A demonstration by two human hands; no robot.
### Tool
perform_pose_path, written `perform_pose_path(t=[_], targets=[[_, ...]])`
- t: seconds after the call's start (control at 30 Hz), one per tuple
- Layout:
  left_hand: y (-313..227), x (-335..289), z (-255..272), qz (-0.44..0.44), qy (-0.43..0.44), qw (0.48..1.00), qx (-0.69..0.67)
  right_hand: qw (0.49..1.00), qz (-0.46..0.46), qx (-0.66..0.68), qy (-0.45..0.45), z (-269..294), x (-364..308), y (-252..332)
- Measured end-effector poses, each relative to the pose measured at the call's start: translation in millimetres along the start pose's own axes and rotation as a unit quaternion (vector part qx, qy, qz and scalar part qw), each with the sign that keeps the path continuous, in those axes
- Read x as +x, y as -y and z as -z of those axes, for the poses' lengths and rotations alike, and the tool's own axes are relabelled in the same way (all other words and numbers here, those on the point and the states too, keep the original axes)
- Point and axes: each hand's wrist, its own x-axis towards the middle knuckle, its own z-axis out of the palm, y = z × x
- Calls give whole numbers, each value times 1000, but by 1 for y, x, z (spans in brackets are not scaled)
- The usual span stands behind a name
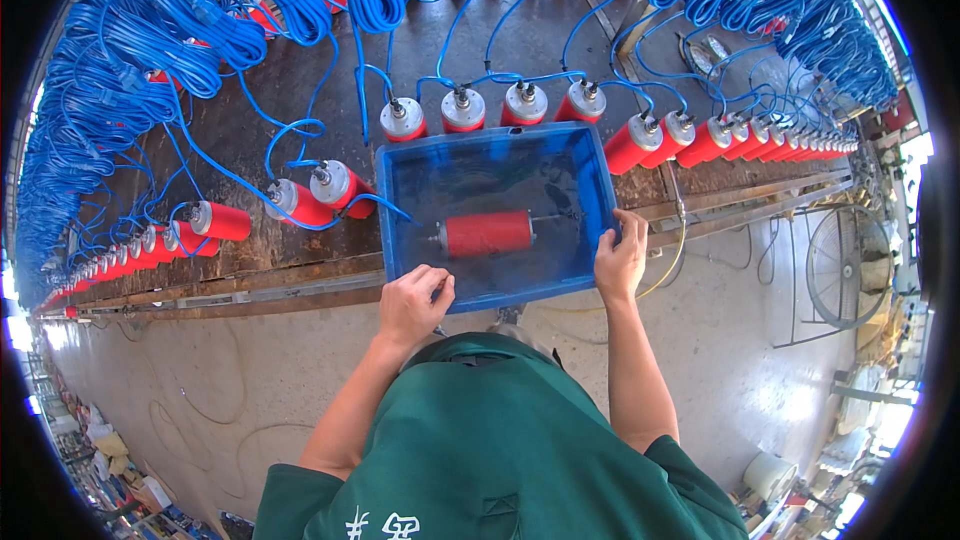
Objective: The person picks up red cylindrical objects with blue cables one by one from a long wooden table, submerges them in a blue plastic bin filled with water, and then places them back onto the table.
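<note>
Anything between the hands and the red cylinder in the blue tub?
Sideways, the blue tub: its near wall by the left hand, its right wall by the right hand. Nothing solid visible above the red cylinder.

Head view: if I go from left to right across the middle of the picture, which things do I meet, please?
Two silver-ended red cylinders beside the blue tub, left hand, red cylinder lying inside the tub, right hand, round fan.

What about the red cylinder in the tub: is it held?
No, left hand and right hand are at the tub's rim, off the red cylinder.
</note>
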Motion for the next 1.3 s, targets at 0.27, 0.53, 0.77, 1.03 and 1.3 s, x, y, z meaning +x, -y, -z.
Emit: perform_pose_path(t=[0.27, 0.53, 0.77, 1.03, 1.3], targets=[[-1, 0, 1, -2, 4, 1000, 5, 1000, 0, 2, 0, 1, -1, -1], [-4, 1, 3, 2, 1, 1000, -4, 1000, -4, 5, 2, 1, -1, 1], [-1, 2, -1, -1, 7, 1000, -2, 1000, -11, 0, 1, 2, 0, 3], [-6, 47, -14, -53, 103, 993, 14, 1000, -13, -12, -4, 3, -1, 3], [11, 104, -76, -149, 290, 930, 171, 999, -29, 8, -14, 5, -1, 8]])
